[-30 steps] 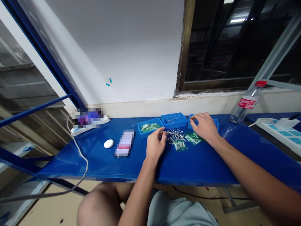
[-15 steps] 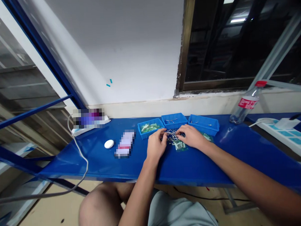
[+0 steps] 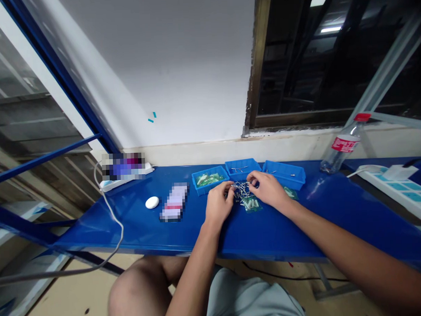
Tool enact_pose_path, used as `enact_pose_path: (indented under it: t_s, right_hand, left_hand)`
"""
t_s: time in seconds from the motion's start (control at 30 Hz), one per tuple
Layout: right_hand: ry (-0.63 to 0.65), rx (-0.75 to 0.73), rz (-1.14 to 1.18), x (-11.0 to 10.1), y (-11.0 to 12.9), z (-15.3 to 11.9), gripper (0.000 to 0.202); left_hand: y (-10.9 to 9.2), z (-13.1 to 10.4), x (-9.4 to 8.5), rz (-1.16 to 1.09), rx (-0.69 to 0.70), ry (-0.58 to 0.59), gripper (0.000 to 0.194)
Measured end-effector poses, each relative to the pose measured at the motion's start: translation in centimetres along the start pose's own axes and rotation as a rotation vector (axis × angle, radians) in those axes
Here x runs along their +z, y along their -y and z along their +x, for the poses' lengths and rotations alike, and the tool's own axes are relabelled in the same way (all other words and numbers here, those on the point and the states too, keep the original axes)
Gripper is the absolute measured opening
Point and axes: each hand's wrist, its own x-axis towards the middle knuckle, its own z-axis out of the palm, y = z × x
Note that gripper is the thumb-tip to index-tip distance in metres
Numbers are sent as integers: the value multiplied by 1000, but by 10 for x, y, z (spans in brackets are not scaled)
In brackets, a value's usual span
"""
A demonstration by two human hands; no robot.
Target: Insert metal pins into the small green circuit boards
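Observation:
A loose pile of thin metal pins that look like rivets or screws [image 3: 240, 186] lies on the blue table between my hands. My left hand [image 3: 219, 201] rests at the pile's left edge, thumb and fingers curled together over the metal pieces. From the right, my right hand [image 3: 267, 188] reaches in with its fingertips pinched at the pile. Whatever either hand grips is too small to make out. Just in front of the pile lies a small clear bag with pale, short cylinders [image 3: 251, 204]. Another such bag [image 3: 290, 192] sits partly behind my right wrist.
Behind the pile stand a blue bin with green-tinted bags [image 3: 202, 191], a middle blue bin [image 3: 243, 175] with a few pins, and a right blue bin [image 3: 298, 177]. A plastic bottle [image 3: 344, 145], power strip [image 3: 401, 183], white oval object [image 3: 152, 202] and cable [image 3: 121, 228] are around.
My right hand has drawn back slightly to the right and up, its fingertips more curled, showing more of the pile. My left hand has barely moved.

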Motion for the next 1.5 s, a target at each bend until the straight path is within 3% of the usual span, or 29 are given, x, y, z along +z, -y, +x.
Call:
enact_pose_path:
  t_s: [0.17, 0.27, 0.4, 0.63, 0.83, 1.03, 1.27, 1.5]
  right_hand:
    - [-1, 60, 515, 8, 12, -2, 27]
    - [38, 56, 629, 12, 17, -4, 25]
    - [48, 58, 647, 14, 19, -6, 21]
    - [4, 208, 779, 14, 23, -7, 31]
    - [34, 169, 723, 10, 29, -8, 30]
    - [-31, 254, 912, 17, 27, -10, 37]
    - [-25, 259, 908, 18, 26, -9, 38]
    - [-4, 195, 787, 17, 29, -11, 31]
  left_hand:
    - [-1, -1, 2, -12, 42, 39, 20]
    - [0, -1, 3, -27, 64, 85, 22]
    - [3, -1, 5, -26, 68, 121, 26]
    - [0, 0, 4, -51, 29, 96, 27]
    - [-4, 2, 0, -167, -15, -21, 21]
    - [-2, 1, 4, -260, -84, 28, 29]
    - [3, 2, 6, -265, -85, 15, 17]
    - [5, 1, 4, -217, -76, -1, 17]
